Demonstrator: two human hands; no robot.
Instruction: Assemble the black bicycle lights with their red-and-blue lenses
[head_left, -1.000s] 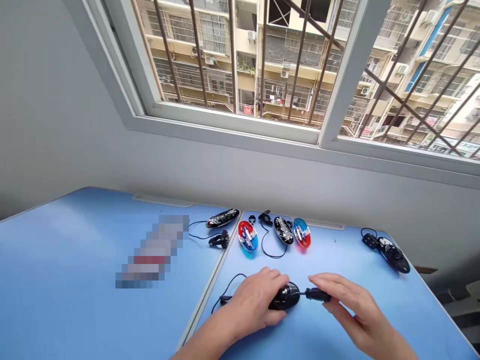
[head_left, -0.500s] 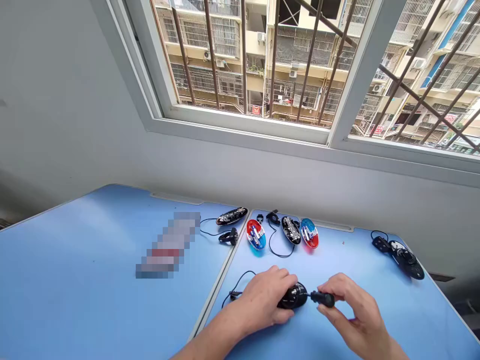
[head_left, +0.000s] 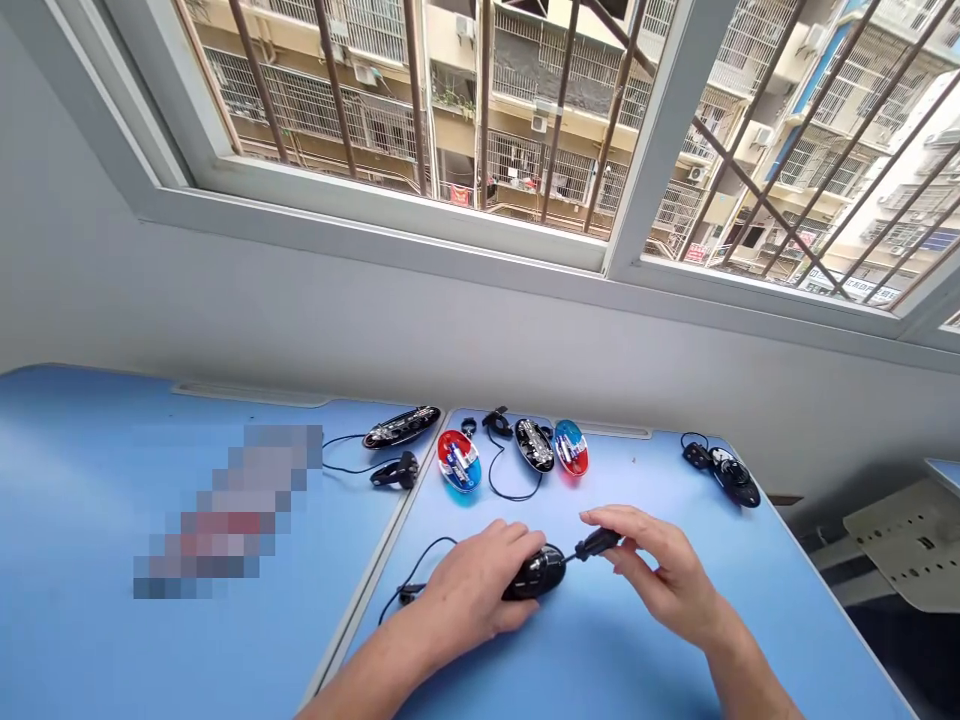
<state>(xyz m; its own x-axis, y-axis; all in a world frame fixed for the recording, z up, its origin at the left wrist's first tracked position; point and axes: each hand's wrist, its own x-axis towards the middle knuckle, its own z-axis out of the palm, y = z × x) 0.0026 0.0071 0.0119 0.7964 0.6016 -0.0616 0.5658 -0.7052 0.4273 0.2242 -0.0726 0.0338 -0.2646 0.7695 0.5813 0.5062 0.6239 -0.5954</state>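
Observation:
Under my left hand (head_left: 480,580) lies a glossy black oval bike light (head_left: 546,572), pressed to the blue table with my fingers around it. Its left part is hidden by the hand. A thin black cable (head_left: 405,575) with a small black piece runs out to the left of my wrist. In my right hand (head_left: 664,570) is a short screwdriver (head_left: 598,543) with a black handle, pinched between thumb and fingers. Its shaft points left, and the tip meets the right end of the light; whether it sits in a screw I cannot tell.
Two red-and-blue oval lights (head_left: 459,461) and a black oval light (head_left: 534,446) with a cable lie behind my hands. Another long black light (head_left: 401,428) rests further left, one more (head_left: 735,478) at the right edge. A seam (head_left: 375,555) divides the blue tables (head_left: 247,650). A blurred-out item (head_left: 225,510) lies left.
The view has swung to the right. My right fingers have loosened and spread along the screwdriver, whose handle now tilts up more. My left hand stays on the bike light.

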